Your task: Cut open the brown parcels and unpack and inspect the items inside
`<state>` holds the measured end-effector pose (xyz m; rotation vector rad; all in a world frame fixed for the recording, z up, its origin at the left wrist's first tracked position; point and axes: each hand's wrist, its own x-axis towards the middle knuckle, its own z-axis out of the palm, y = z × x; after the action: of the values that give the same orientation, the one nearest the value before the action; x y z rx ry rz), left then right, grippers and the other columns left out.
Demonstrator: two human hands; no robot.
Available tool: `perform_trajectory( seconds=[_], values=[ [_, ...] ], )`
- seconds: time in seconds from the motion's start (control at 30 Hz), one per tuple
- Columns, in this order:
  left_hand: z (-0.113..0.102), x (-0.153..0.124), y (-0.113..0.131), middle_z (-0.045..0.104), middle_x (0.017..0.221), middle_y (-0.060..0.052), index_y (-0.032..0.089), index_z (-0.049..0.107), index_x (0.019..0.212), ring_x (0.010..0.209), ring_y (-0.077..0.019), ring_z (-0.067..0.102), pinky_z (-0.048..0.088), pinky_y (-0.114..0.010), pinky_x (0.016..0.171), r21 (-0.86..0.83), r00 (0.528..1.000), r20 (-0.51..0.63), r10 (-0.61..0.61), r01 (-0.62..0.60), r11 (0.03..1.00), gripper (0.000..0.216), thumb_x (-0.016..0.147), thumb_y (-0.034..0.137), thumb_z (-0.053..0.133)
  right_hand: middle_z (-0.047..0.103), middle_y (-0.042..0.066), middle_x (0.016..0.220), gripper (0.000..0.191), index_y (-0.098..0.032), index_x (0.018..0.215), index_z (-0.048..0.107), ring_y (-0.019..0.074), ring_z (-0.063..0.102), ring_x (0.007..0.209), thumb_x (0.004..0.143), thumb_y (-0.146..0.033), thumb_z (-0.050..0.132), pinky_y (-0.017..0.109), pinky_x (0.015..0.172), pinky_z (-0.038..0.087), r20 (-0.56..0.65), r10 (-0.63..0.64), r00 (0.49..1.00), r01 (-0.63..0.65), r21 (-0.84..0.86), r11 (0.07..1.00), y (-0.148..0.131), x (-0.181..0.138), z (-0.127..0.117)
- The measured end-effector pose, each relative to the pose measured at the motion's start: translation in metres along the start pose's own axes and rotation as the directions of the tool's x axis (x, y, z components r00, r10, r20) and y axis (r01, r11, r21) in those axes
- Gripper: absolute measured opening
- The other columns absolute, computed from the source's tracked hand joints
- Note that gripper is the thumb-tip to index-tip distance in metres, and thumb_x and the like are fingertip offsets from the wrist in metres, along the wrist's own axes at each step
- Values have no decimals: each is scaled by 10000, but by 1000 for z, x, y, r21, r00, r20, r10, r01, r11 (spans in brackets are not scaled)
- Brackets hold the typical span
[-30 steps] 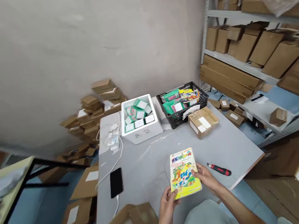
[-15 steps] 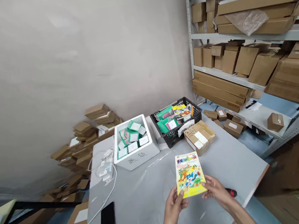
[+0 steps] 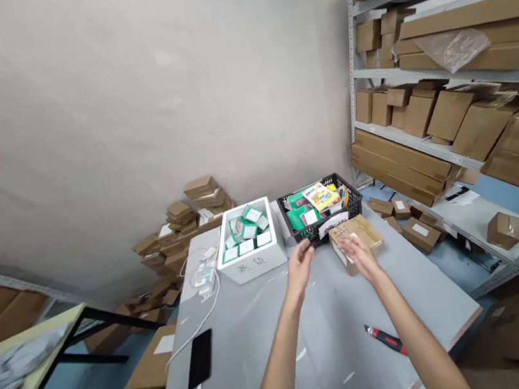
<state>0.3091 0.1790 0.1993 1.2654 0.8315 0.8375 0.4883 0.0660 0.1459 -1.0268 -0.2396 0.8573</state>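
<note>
My left hand [image 3: 301,267] is stretched out over the grey table, just in front of the black plastic crate [image 3: 315,233]. Nothing is in it, and its fingers are loosely apart. My right hand [image 3: 359,254], also holding nothing with fingers apart, hovers in front of the taped cardboard box [image 3: 369,234]; I cannot tell whether it touches the box. A yellow and white picture booklet [image 3: 321,196] lies on top of green packets [image 3: 296,217] in the crate. Left of the crate stands a white foam box [image 3: 257,264] with several green-and-white small boxes [image 3: 246,246] inside.
On the table [image 3: 253,316] lie a red and black utility knife [image 3: 386,339] at right and a black phone [image 3: 200,359] with a white cable at left. Cardboard boxes are heaped beyond the left edge. Metal shelving [image 3: 427,143] full of cartons stands at right.
The booklet has gone from both my hands onto the pile in the black crate. Both hands have reached forward and opened. The utility knife is now uncovered, and the view has shifted left.
</note>
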Motion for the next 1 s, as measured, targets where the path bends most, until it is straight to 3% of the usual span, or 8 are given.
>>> perform_trajectory(
  seconds=[0.1,0.2,0.37,0.57,0.73,0.83,0.93,1.0],
  values=[
    [-34,-82,-73,785,1397,-209,191,811,1148,1335,-392,733,540,-543,1213,109,981,6,-194,192,975,588,695,540,952,854,138,1117,723,-191,1105,797,274,826,957,583,-626,1042,435,974,620,-23,186,982,-187,-68,980,59,-56,-46],
    [-66,-175,-130,826,1284,-197,207,839,1048,1343,-412,728,527,-550,1220,119,911,-50,-408,411,904,556,614,534,961,853,160,1122,740,-176,1080,812,272,824,940,566,-656,1043,420,963,607,-39,385,922,-386,-121,914,107,-117,-87],
    [-102,-287,-147,830,1253,-200,213,828,1011,1297,-422,755,555,-574,1175,-50,766,-221,-604,609,791,551,566,502,973,849,171,1104,708,-195,1058,810,320,819,967,573,-665,1021,477,962,608,-17,592,806,-574,-267,774,145,-178,-108],
    [-158,-363,-152,844,1210,-182,233,817,995,1380,-491,708,587,-579,1166,-192,558,-514,-651,665,721,733,415,637,1010,864,114,1028,740,-225,1019,803,293,825,894,554,-766,1000,476,960,600,131,709,693,-602,-436,669,165,-189,-57],
    [-228,-412,-164,826,1290,-118,242,802,1087,1368,-397,739,571,-531,1228,-363,488,-578,-654,563,742,421,735,443,913,865,50,983,642,-243,994,826,215,810,830,636,-751,987,372,900,566,236,690,684,-495,-544,678,178,-176,9],
    [-260,-426,-151,817,1173,-105,213,743,1062,1212,-308,804,620,-457,1167,-516,360,-584,-727,527,675,241,834,231,819,866,43,1026,630,-237,1052,833,197,805,867,665,-711,983,325,870,552,283,697,658,-455,-589,668,186,-182,38],
    [-288,-433,-134,764,984,-65,191,663,1147,1005,-228,801,646,-433,1099,-621,180,-671,-719,393,678,283,886,112,739,862,48,1063,659,-236,1073,819,208,797,908,636,-702,978,326,874,561,292,717,633,-431,-636,640,199,-201,57],
    [-313,-436,-129,735,999,-50,178,634,1284,990,-202,777,643,-428,1092,-626,131,-729,-672,269,732,369,928,84,653,856,68,1104,678,-226,1082,812,216,795,949,617,-691,979,331,901,574,263,713,650,-432,-645,631,212,-217,67]
  ],
)
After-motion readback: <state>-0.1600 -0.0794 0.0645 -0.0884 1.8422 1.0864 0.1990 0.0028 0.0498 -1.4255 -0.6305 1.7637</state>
